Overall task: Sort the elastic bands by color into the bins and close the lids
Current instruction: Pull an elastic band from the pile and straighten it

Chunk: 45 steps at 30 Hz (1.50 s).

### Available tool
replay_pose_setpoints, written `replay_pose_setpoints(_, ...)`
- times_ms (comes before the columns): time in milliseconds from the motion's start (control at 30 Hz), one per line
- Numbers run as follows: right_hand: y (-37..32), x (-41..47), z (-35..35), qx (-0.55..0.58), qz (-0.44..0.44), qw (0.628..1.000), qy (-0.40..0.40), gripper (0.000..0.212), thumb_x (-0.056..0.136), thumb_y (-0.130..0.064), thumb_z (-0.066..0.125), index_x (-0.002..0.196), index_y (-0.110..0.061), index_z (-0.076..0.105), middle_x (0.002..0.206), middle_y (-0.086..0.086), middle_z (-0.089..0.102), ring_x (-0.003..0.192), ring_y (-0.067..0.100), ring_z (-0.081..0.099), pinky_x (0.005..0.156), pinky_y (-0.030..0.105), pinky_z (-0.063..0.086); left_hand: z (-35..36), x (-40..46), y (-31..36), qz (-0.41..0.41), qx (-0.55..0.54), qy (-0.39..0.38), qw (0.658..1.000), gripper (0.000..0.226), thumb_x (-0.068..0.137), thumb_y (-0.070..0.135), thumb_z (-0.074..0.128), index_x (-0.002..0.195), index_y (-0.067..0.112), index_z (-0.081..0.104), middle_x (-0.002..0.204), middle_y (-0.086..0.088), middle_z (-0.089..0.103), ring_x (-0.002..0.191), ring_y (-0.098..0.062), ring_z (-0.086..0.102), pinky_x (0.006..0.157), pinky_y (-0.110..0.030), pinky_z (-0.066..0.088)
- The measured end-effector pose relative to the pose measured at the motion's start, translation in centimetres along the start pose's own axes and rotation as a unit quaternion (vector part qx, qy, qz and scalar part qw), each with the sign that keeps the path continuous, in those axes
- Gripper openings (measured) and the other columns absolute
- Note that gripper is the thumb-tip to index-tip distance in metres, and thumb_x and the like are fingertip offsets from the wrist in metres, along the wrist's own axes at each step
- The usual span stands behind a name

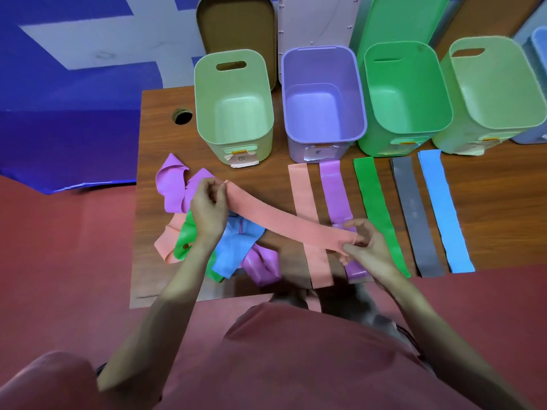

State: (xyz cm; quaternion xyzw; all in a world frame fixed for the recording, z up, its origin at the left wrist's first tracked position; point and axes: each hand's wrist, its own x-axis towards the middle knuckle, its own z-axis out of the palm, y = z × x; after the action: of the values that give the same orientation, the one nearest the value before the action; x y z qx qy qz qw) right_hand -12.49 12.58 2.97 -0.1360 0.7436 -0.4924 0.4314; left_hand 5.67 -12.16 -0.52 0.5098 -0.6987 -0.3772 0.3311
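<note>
At the left of the wooden table (pixel 165 119) a loose heap of bands (pixel 207 232) lies tangled, purple, salmon, green and blue over one another, so how many are in it is hard to say; the left forearm covers its middle. The left hand (pixel 208 207) is closed in a pinch on one end of a salmon band (pixel 284 221), and the right hand (pixel 362 245) pinches the other end, its remaining fingers loosely curled. That band is held taut above the table, its long axis running from upper left down to lower right, crossing over two laid-out strips. Five strips lie flat side by side, long axes pointing from the bins toward the person: a salmon strip (pixel 302 187), purple strip (pixel 334 187), green strip (pixel 374 202), grey strip (pixel 411 208) and blue strip (pixel 441 208). The right hand hides part of the purple one. Behind stand four open bins: pale green bin (pixel 204 113), purple bin (pixel 359 93), green bin (pixel 444 93), and another pale bin (pixel 529 84) cut off at the frame edge. Their paper labels are too small to read.
</note>
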Motion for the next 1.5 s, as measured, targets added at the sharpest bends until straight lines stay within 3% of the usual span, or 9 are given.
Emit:
replay_pose_setpoints(267,2.1,0.0,-0.9,-0.064,0.062,0.995,-0.035,0.052,0.084,0.015,0.051,0.117,-0.025,0.048,0.107,0.017,0.062,0.053,0.023,0.065,0.042,0.027,0.05,1.7,0.7,2.2,0.04,-0.017,-0.014,0.999,0.007,0.09,0.01,0.057,0.089,0.003,0.059,0.079,0.003,0.058,0.069,-0.003,0.05,0.066,-0.017,0.042)
replay_pose_setpoints(400,2.3,-1.0,-1.3,-0.032,0.049,0.996,-0.07,0.066,0.083,0.025,0.041,0.132,-0.019,0.043,0.099,0.015,0.064,0.057,0.011,0.069,0.044,0.015,0.048,3.1,3.6,2.2,0.022,0.029,-0.167,0.985,0.007,0.086,0.006,0.061,0.086,0.013,0.058,0.063,0.008,0.054,0.052,0.003,0.049,0.058,-0.021,0.041)
replay_pose_setpoints(667,4.6,-0.9,-2.4,-0.027,0.091,0.995,0.014,0.019,0.087,0.014,0.05,0.083,-0.001,0.062,0.081,0.017,0.065,0.048,0.01,0.066,0.041,0.019,0.05,6.5,7.3,2.9,-0.01,0.1,-0.402,0.91,0.018,0.082,-0.017,0.057,0.09,-0.002,0.062,0.072,0.001,0.06,0.054,0.009,0.058,0.058,-0.014,0.05)
replay_pose_setpoints(800,6.3,-1.0,-2.3,-0.043,0.092,0.992,0.071,0.014,0.09,-0.001,0.056,0.093,0.011,0.063,0.062,0.008,0.067,0.046,0.008,0.065,0.041,0.016,0.048,8.6,7.2,3.0,0.004,0.132,-0.354,0.926,0.017,0.081,-0.011,0.061,0.092,0.002,0.064,0.07,-0.002,0.06,0.057,0.002,0.056,0.065,-0.024,0.046)
replay_pose_setpoints(933,7.1,-1.1,-1.4,-0.06,0.075,0.99,0.099,0.023,0.084,-0.001,0.065,0.102,-0.013,0.055,0.077,0.015,0.068,0.051,0.006,0.064,0.051,0.018,0.051,10.5,6.2,3.6,0.048,0.142,-0.272,0.951,0.01,0.083,0.001,0.062,0.091,0.001,0.067,0.082,-0.008,0.066,0.072,-0.019,0.058,0.068,-0.027,0.044)
replay_pose_setpoints(1033,7.2,-1.1,-0.2,-0.082,0.111,0.986,0.091,0.02,0.081,-0.003,0.07,0.093,-0.011,0.057,0.063,0.005,0.066,0.049,0.005,0.061,0.05,0.013,0.047,11.8,5.7,3.7,0.058,0.132,-0.221,0.964,0.015,0.081,0.003,0.057,0.09,0.005,0.069,0.088,-0.01,0.071,0.081,-0.023,0.065,0.074,-0.031,0.049)
replay_pose_setpoints(1100,7.4,-0.9,0.8,-0.083,0.143,0.985,0.053,0.014,0.082,-0.001,0.067,0.077,-0.007,0.056,0.047,-0.006,0.062,0.042,0.002,0.059,0.052,0.02,0.05,12.5,5.3,3.8,0.058,0.127,-0.195,0.971,0.019,0.08,0.005,0.055,0.089,0.009,0.071,0.091,-0.007,0.073,0.085,-0.022,0.066,0.076,-0.031,0.05)
replay_pose_setpoints(1200,8.0,-0.5,2.1,-0.1,0.153,0.982,0.034,0.024,0.08,-0.003,0.067,0.063,-0.014,0.053,0.05,0.004,0.065,0.047,0.023,0.065,0.053,0.039,0.052,13.5,4.5,3.8,0.073,0.15,-0.155,0.974,0.024,0.078,0.009,0.053,0.09,0.014,0.074,0.091,-0.003,0.074,0.085,-0.021,0.066,0.071,-0.029,0.046)
replay_pose_setpoints(1500,9.7,0.4,4.4,-0.151,0.175,0.971,0.062,0.023,0.078,-0.022,0.068,0.067,-0.003,0.061,0.063,0.013,0.069,0.062,0.033,0.067,0.06,0.049,0.056,15.7,4.3,2.5,0.054,0.159,-0.157,0.973,0.015,0.078,0.018,0.057,0.088,0.017,0.07,0.088,0.001,0.072,0.083,-0.02,0.065,0.07,-0.034,0.048)
